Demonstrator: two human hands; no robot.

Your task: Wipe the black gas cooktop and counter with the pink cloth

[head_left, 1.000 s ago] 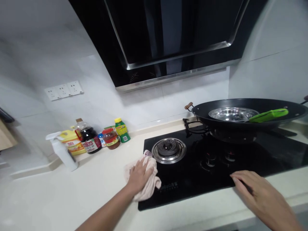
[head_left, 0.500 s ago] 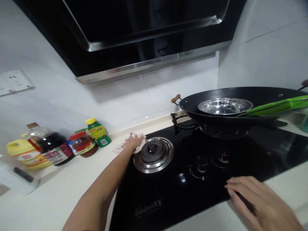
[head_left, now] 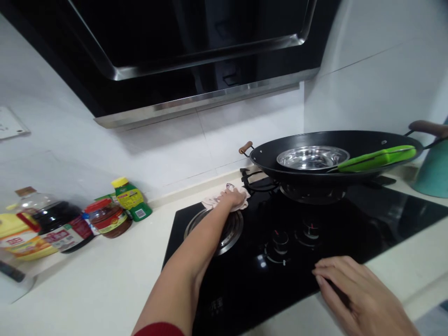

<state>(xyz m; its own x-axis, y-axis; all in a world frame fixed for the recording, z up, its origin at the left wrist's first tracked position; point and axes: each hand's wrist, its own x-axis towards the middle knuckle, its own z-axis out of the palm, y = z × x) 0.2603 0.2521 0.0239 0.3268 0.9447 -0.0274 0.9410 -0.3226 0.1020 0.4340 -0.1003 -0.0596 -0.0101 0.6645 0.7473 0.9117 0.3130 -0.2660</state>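
My left hand (head_left: pixel 235 199) is closed over a pale pink cloth (head_left: pixel 210 202) and presses it on the black glass stove (head_left: pixel 245 298), behind the left burner (head_left: pixel 235 233). My forearm hides much of that burner's ring. Lower right, my right hand (head_left: pixel 360 291) rests by the stove's front edge, fingers extended and loosely bent, with nothing seen in it. The two control knobs (head_left: pixel 280 241) are between my hands. On the right burner sits a large black wok (head_left: pixel 315 178), holding a shiny metal bowl (head_left: pixel 311 158) and a bright green-handled utensil (head_left: pixel 380 158).
Left on the pale counter (head_left: pixel 115 275) stand a green yellow-capped bottle (head_left: pixel 132 200), a red-lidded jar (head_left: pixel 108 218), a dark sauce bottle (head_left: pixel 65 224) and a yellow jug (head_left: pixel 21 238). A range hood (head_left: pixel 196 70) hangs overhead. A teal container (head_left: pixel 434 170) stands far right.
My left hand has slid the cloth to the right, from the burner's left side to behind it. My right hand stays by the front edge. The view has shifted slightly right.
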